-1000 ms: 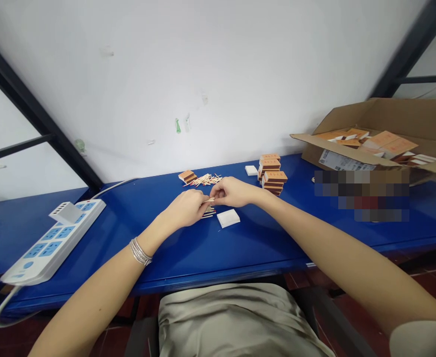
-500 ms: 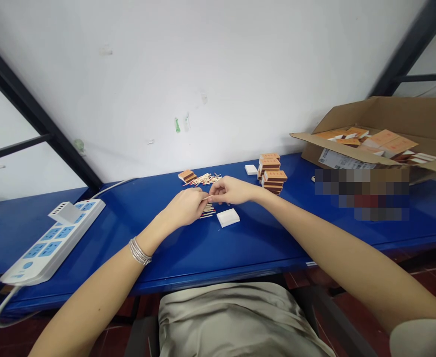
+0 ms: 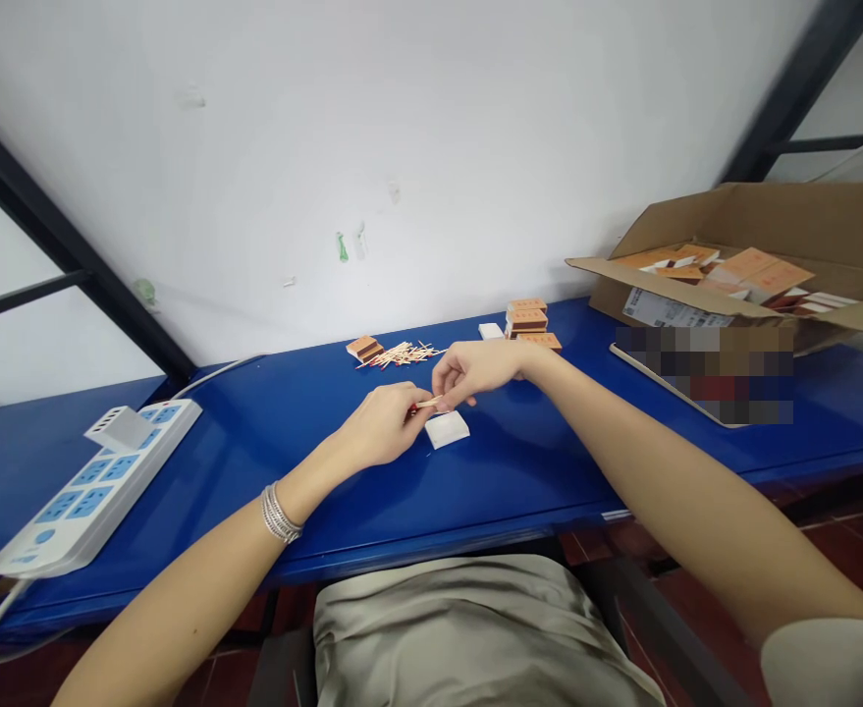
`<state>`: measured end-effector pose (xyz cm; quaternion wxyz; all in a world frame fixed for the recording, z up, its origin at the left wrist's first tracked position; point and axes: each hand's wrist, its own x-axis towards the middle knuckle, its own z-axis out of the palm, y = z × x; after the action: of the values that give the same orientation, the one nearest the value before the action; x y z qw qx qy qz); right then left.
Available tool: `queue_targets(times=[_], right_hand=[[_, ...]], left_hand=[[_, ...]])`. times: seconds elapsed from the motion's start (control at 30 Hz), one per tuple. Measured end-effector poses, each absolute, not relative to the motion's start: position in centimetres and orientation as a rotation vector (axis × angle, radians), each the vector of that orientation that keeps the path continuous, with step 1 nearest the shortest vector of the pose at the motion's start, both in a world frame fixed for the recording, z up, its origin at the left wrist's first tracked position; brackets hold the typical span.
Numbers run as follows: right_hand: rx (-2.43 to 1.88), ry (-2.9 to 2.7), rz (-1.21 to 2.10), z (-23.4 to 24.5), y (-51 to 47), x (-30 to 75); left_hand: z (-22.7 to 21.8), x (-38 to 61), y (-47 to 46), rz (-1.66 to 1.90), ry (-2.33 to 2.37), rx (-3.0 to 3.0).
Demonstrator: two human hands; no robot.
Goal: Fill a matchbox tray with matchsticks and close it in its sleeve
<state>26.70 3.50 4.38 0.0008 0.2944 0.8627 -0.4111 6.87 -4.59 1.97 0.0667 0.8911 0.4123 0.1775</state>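
Both hands now sit closer over the white tray (image 3: 447, 429): left hand (image 3: 383, 427) and right hand (image 3: 475, 368) pinch a matchstick bundle (image 3: 428, 402) between fingertips. Stacked boxes (image 3: 528, 319) look done; loose matches (image 3: 402, 354) lie heaped, unpacked.

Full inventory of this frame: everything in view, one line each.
table: 1, blue, across the view
wall: 1, white, behind the table
frame bars: several, black, far left and top right
power strip: 1, white with blue sockets, table left
loose matchsticks: pile, pale with red tips, rear centre
matchbox: 1 or 2, orange, left of the pile
matchbox stack: several, orange, behind the right hand
small white box: 1, white, left of the stack
white tray: 1, white, just below the hands
cardboard box: 1, brown, open, table right, orange boxes inside
bracelet: 1, silver, left wrist
held matchsticks: a few, pale, between both hands
left hand: grip shut on held matchsticks
right hand: grip shut on held matchsticks
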Motion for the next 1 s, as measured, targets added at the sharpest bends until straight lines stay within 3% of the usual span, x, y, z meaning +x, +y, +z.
queue_targets(times=[0.53,1.0], right_hand=[[1.048,2.719,-1.197,5.33,3.32,27.4],[1.025,2.624,-1.1,4.92,3.82,27.53]], left_hand=[[1.46,7.73,-5.12,0.212,1.308,2.898],[2.06,7.28,-5.06,0.382,1.271,2.807]])
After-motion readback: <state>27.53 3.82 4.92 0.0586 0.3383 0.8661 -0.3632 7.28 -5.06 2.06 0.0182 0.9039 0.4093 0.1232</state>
